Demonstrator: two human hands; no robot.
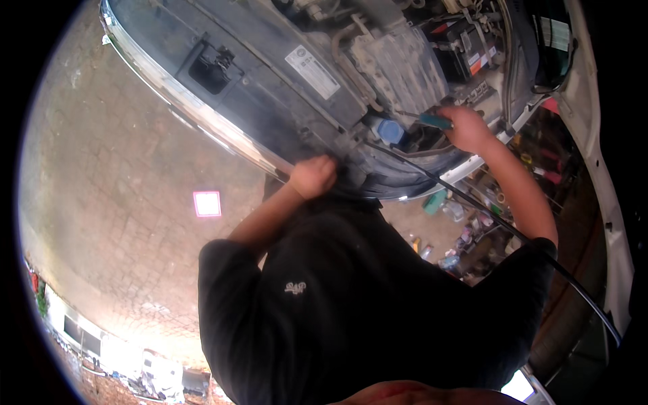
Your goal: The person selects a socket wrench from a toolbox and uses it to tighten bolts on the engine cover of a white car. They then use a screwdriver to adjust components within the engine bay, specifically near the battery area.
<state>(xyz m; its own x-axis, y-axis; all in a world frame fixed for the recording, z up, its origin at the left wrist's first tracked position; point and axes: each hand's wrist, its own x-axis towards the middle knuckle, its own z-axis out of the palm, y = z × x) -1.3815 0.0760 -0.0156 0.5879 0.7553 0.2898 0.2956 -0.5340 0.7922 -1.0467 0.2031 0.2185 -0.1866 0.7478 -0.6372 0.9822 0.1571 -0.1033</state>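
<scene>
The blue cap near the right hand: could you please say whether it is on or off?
On, it appears: the blue cap sits in place, no open neck showing, near the teal-handled tool in the right hand.

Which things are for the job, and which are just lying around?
For the job, it seems:
teal-handled screwdriver, in the right hand's fingers
open engine bay, with the left hand's fingers at its front edge

Lying about, it seems:
green item on the ground
clear plastic item beside it

Glare lower left; engine bay dimmer, slightly soft; edges fisheye-bent.
</scene>
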